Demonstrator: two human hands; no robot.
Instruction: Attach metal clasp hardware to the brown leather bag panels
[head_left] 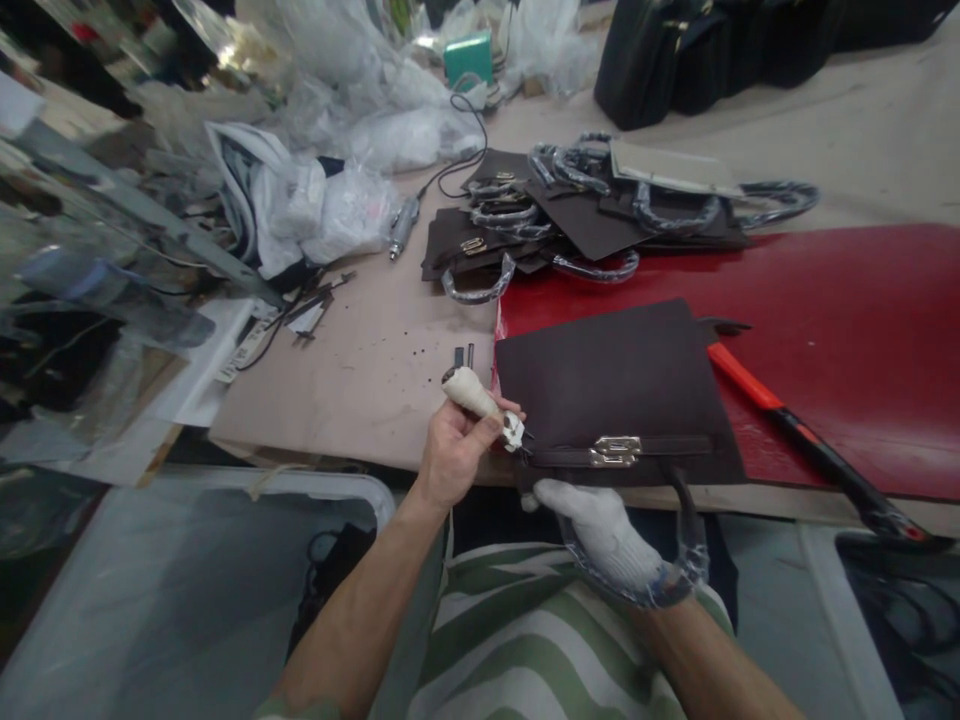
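Observation:
A dark brown leather panel [607, 375] with a gold clasp [616, 451] on a strap lies flat at the table's front edge. My bare left hand [454, 445] is closed round a tool wrapped in white [471, 392], its thin dark tip at the panel's lower left corner. My right hand [600, 525], in a white glove, is at the panel's front edge near that corner, its fingers together; what they pinch is hidden. A plastic-wrapped handle [694, 540] hangs from the panel around my right wrist.
A hammer with a red and black handle [810, 440] lies right of the panel on a red sheet [862, 340]. Behind are stacked brown panels [585, 215], a corded tool [404, 225] and black bags [697, 60]. A grey bin [187, 570] stands at the left front.

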